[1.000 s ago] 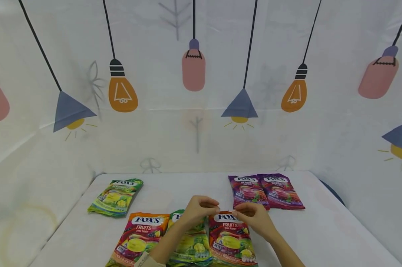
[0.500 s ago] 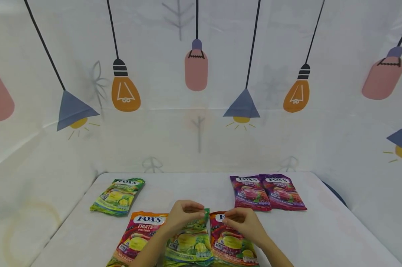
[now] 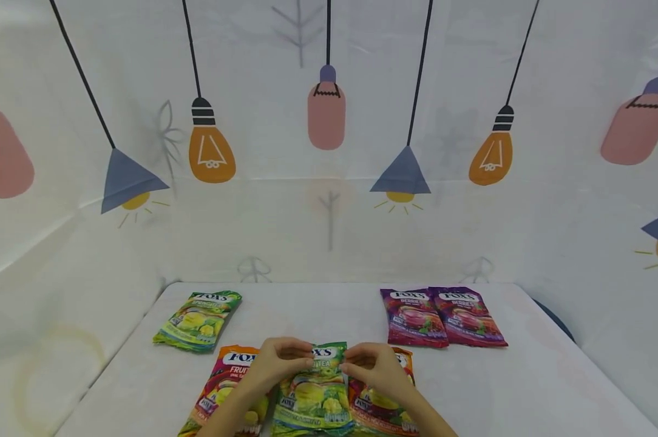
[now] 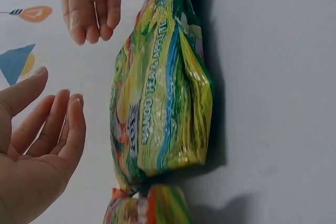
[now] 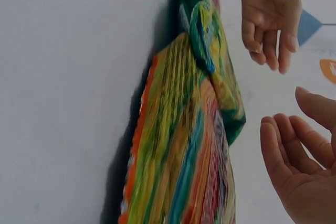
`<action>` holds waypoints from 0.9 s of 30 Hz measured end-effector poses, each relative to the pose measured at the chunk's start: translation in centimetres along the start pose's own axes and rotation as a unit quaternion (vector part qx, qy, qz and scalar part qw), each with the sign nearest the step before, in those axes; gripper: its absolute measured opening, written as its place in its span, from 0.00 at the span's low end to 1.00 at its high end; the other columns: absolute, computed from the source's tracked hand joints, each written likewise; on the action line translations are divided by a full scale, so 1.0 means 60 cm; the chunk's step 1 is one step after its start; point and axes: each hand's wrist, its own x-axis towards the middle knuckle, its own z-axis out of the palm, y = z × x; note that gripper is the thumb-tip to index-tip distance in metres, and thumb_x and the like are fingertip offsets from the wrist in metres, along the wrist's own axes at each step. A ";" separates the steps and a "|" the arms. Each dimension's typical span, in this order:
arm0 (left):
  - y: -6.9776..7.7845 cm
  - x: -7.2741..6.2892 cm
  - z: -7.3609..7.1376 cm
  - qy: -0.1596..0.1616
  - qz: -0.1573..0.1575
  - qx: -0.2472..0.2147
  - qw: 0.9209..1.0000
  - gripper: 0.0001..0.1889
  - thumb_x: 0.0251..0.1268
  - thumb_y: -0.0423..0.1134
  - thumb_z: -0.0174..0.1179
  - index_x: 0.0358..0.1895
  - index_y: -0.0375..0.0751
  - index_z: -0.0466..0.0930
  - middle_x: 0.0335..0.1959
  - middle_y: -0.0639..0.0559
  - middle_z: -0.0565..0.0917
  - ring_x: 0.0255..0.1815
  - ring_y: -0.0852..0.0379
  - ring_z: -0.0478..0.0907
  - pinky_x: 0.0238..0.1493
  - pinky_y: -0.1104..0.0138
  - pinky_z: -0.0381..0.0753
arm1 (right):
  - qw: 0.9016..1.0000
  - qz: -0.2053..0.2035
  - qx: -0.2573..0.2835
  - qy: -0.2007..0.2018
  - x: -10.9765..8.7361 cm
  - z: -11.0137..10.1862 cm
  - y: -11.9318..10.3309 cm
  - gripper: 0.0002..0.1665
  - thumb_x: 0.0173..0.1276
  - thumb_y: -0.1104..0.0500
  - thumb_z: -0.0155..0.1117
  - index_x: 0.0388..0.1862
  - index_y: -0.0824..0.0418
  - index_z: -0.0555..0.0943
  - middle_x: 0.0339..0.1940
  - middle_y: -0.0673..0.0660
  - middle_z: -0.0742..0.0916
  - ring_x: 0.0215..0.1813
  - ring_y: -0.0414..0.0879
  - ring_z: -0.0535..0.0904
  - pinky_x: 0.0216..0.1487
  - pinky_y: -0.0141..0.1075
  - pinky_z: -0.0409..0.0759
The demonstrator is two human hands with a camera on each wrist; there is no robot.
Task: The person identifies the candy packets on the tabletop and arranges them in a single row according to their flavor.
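Note:
In the head view a green candy bag (image 3: 311, 397) lies between two red-and-orange Fruits candy bags, one at left (image 3: 206, 403) and one at right (image 3: 383, 416). My left hand (image 3: 280, 364) is at the green bag's upper left and my right hand (image 3: 377, 369) at its upper right, partly covering the Fruits bags. From the left wrist, my left hand (image 4: 42, 156) appears beside the green bag (image 4: 157, 93), apart from it, fingers loosely bent and holding nothing. The right wrist view shows my right hand (image 5: 302, 156) likewise relaxed, with a gap to the bags.
Another green candy bag (image 3: 200, 321) lies at the back left of the white table (image 3: 504, 388). Two purple Berries bags, one (image 3: 414, 318) beside the other (image 3: 467, 317), are at the back right. A white cloth with printed lamps (image 3: 285, 230) hangs behind the table.
Both hands have moved left, from around the top of the right Fruits bag to around the top of the middle green bag. The bags keep their places; the head view has shifted slightly.

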 end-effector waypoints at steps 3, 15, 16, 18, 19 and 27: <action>-0.001 -0.008 -0.009 0.008 0.000 0.004 1.000 0.21 0.61 0.35 0.62 0.51 0.20 0.74 0.44 0.35 0.82 0.39 0.58 0.82 0.43 0.66 0.80 | 1.000 0.012 0.000 -0.006 0.007 0.015 -0.004 0.13 0.64 0.63 0.64 0.41 0.74 0.81 0.35 0.65 0.86 0.33 0.41 0.83 0.35 0.30 0.81; 0.006 -0.048 -0.052 0.026 -0.024 -0.002 0.999 0.21 0.63 0.35 0.60 0.53 0.21 0.73 0.44 0.41 0.83 0.41 0.57 0.82 0.46 0.61 0.80 | 0.999 -0.014 0.013 -0.036 0.043 0.072 -0.005 0.15 0.63 0.63 0.64 0.42 0.75 0.81 0.35 0.66 0.86 0.34 0.42 0.84 0.35 0.29 0.81; 0.005 -0.051 -0.055 0.031 -0.029 0.002 0.999 0.21 0.63 0.36 0.61 0.53 0.21 0.73 0.44 0.41 0.83 0.41 0.57 0.82 0.46 0.62 0.80 | 0.999 -0.016 0.013 -0.038 0.047 0.077 -0.006 0.15 0.63 0.63 0.64 0.42 0.75 0.81 0.34 0.66 0.86 0.34 0.42 0.84 0.35 0.29 0.80; 0.004 -0.058 -0.063 0.044 -0.037 0.007 0.998 0.22 0.62 0.37 0.61 0.54 0.22 0.73 0.45 0.41 0.83 0.41 0.57 0.82 0.45 0.62 0.80 | 0.999 -0.019 0.011 -0.043 0.055 0.087 -0.008 0.14 0.63 0.63 0.64 0.42 0.75 0.81 0.34 0.66 0.86 0.33 0.42 0.84 0.35 0.29 0.80; 0.003 -0.061 -0.066 0.051 -0.041 0.009 0.998 0.22 0.62 0.37 0.61 0.54 0.22 0.73 0.44 0.42 0.83 0.41 0.57 0.82 0.45 0.63 0.80 | 0.999 -0.020 0.009 -0.046 0.059 0.093 -0.010 0.14 0.63 0.63 0.64 0.42 0.75 0.81 0.34 0.66 0.86 0.33 0.42 0.83 0.35 0.28 0.80; 0.003 -0.087 -0.084 0.100 -0.054 0.024 0.993 0.23 0.61 0.37 0.62 0.53 0.21 0.74 0.47 0.40 0.81 0.42 0.56 0.81 0.44 0.63 0.81 | 0.998 -0.018 0.022 -0.061 0.085 0.128 -0.016 0.13 0.63 0.65 0.64 0.39 0.76 0.82 0.33 0.67 0.86 0.30 0.44 0.83 0.32 0.28 0.79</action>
